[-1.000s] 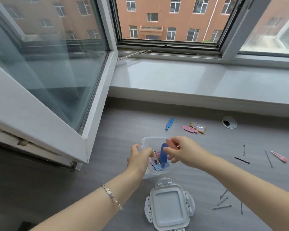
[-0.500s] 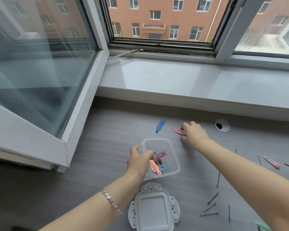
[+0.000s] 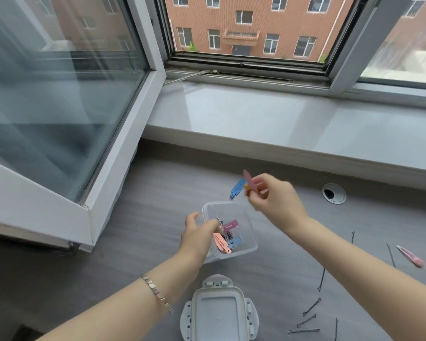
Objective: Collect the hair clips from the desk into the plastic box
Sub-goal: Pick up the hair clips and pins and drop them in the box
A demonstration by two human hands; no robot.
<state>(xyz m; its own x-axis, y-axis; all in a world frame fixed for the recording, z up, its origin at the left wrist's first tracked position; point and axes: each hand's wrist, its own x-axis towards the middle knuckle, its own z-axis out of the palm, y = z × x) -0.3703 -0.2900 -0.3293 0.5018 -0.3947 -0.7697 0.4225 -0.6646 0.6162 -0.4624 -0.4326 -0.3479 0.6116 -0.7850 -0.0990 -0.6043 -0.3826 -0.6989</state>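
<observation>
Now the right hand (image 3: 273, 203) is pinching a pink clip (image 3: 250, 181) just beyond the plastic box (image 3: 252, 232), which the left hand (image 3: 198, 238) is gripping, and should be releasing low over the opening.

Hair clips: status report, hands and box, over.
Left hand gripping the plastic box rim. Right hand pinching pink clip above the desk, not yet over box. Blue clip, pink clip at right still out. Path clear.

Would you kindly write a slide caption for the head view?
Left hand steadies the plastic box while the right hand lifts pink clips above the desk.
</observation>
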